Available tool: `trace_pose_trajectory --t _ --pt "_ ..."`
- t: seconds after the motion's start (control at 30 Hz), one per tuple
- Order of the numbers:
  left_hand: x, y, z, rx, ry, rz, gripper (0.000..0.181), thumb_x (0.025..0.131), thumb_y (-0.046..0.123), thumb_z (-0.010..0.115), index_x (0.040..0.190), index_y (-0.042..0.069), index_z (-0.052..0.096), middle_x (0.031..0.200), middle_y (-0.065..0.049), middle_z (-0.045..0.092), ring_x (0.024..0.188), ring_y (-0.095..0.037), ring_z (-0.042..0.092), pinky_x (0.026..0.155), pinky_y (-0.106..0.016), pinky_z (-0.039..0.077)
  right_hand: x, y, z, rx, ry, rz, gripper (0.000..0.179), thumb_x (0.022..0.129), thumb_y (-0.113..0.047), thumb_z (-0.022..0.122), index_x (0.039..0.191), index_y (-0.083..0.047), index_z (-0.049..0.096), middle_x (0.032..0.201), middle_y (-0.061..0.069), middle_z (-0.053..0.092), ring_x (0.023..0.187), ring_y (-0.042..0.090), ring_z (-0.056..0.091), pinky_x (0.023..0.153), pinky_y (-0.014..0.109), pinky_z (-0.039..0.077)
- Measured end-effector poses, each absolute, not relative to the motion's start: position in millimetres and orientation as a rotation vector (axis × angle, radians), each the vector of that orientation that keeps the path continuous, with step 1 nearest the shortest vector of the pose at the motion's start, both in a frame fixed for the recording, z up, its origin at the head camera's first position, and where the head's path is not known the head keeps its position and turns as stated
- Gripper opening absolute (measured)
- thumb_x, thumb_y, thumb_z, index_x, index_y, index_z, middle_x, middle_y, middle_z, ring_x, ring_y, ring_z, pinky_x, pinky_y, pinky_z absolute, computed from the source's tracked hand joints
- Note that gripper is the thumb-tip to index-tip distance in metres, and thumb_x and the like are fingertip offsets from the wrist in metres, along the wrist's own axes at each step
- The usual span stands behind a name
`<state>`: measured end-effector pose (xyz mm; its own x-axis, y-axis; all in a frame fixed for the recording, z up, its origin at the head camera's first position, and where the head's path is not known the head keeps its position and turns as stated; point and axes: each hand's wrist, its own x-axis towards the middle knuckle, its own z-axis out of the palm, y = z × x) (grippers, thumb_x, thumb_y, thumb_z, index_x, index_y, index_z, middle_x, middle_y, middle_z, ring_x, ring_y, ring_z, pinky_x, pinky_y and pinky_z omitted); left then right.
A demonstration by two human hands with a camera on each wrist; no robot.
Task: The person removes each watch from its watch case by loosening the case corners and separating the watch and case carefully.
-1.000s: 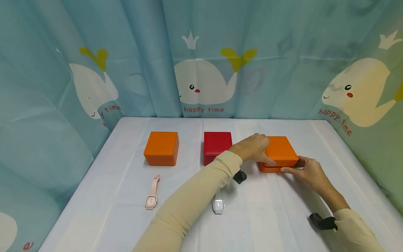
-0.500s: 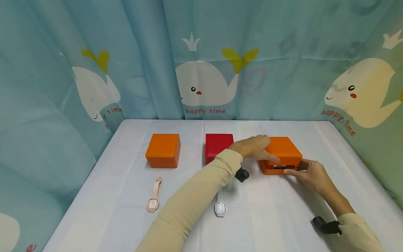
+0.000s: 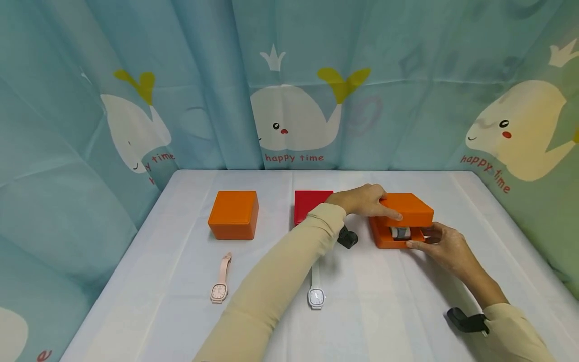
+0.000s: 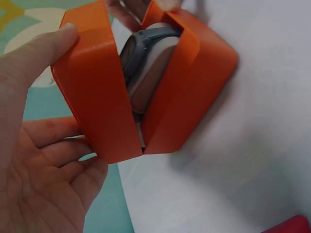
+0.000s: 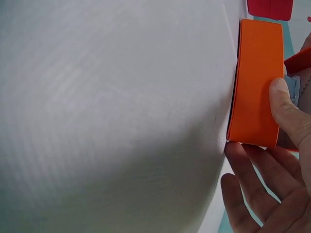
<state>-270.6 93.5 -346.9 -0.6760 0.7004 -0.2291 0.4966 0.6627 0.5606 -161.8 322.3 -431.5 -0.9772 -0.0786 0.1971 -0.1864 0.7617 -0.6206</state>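
Orange lid point(image 3: 407, 208): way higher than a second ago, grey watch point(image 4: 138, 51) peeking out now
Left fingers point(image 4: 63, 150): spread wide, gripping it
Right fingers point(image 5: 250, 184): pinching the base point(image 5: 260, 73)

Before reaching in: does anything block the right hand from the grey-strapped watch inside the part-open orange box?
Yes, partly: the boxy orange lid, held by the left hand, overhangs the grey-strapped watch, leaving a front gap.
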Motion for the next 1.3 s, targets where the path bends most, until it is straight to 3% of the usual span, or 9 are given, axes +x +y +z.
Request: trace_pose_trajectory --t 0.23,0.47,0.6,0.77,0.9,1.07,1.3 --pt "-276.3 93.1 -345.3 0.908 2.408 0.659 0.048 0.093 0.056 0.067 0.105 0.009 0.067 0.072 0.004 0.038 0.068 -0.007 0.045 0.059 -0.022 0.032 -160.3 322.0 -430.7 0.208 -2.803 1.051 0.056 0.082 -0.019 0.088 0.117 0.017 0.062 0.109 0.033 0.067 0.089 0.043 0.07 0.065 0.015 0.05" --pt "-279.4 92.8 -345.5 0.903 2.39 0.664 0.046 0.094 0.055 0.066 0.092 0.009 0.066 0.065 0.005 0.031 0.06 -0.007 0.039 0.055 -0.021 0.027 -158.0 320.9 -430.7 0.182 -2.839 1.047 0.061 0.084 -0.021 0.087 0.123 0.018 0.06 0.116 0.034 0.065 0.091 0.042 0.07 0.065 0.017 0.051" --pt "-279.1 90.7 -343.2 0.874 2.39 0.696 0.051 0.094 0.057 0.065 0.108 0.008 0.069 0.074 0.006 0.042 0.072 -0.007 0.048 0.061 -0.021 0.034 -157.0 321.1 -429.8 0.166 -2.848 1.018 0.063 0.084 -0.023 0.087 0.124 0.017 0.06 0.116 0.033 0.066 0.091 0.042 0.069 0.065 0.02 0.051" --pt "-278.4 87.2 -340.4 0.823 2.38 0.738 0.066 0.093 0.061 0.063 0.133 0.008 0.064 0.107 0.005 0.061 0.098 -0.009 0.054 0.081 -0.023 0.044 -156.3 321.7 -426.7 0.126 -2.891 0.945 0.068 0.083 -0.032 0.087 0.124 0.017 0.063 0.109 0.032 0.068 0.082 0.035 0.067 0.058 0.025 0.048" --pt "-279.2 87.1 -341.8 0.821 2.364 0.785 0.066 0.096 0.06 0.06 0.135 0.007 0.064 0.112 0.003 0.061 0.101 -0.009 0.054 0.084 -0.023 0.044 -155.4 321.5 -424.4 0.099 -2.916 0.886 0.069 0.083 -0.037 0.086 0.127 0.012 0.063 0.109 0.034 0.067 0.075 0.026 0.06 0.052 0.028 0.041" --pt "-278.4 87.5 -345.2 0.799 2.377 0.843 0.069 0.098 0.06 0.055 0.139 0.005 0.059 0.12 0.004 0.061 0.103 -0.009 0.054 0.089 -0.023 0.044 -157.2 321.9 -420.9 0.093 -2.944 0.848 0.072 0.083 -0.041 0.085 0.127 0.01 0.063 0.117 0.036 0.062 0.079 0.029 0.056 0.055 0.03 0.038" --pt "-283.4 86.9 -354.3 0.756 2.38 0.966 0.067 0.101 0.063 0.045 0.133 0.006 0.062 0.111 0.003 0.063 0.103 -0.011 0.055 0.09 -0.024 0.043 -157.8 320.6 -422.6 0.069 -2.963 0.852 0.075 0.083 -0.044 0.084 0.128 0.011 0.061 0.118 0.038 0.06 0.078 0.03 0.054 0.051 0.03 0.036"
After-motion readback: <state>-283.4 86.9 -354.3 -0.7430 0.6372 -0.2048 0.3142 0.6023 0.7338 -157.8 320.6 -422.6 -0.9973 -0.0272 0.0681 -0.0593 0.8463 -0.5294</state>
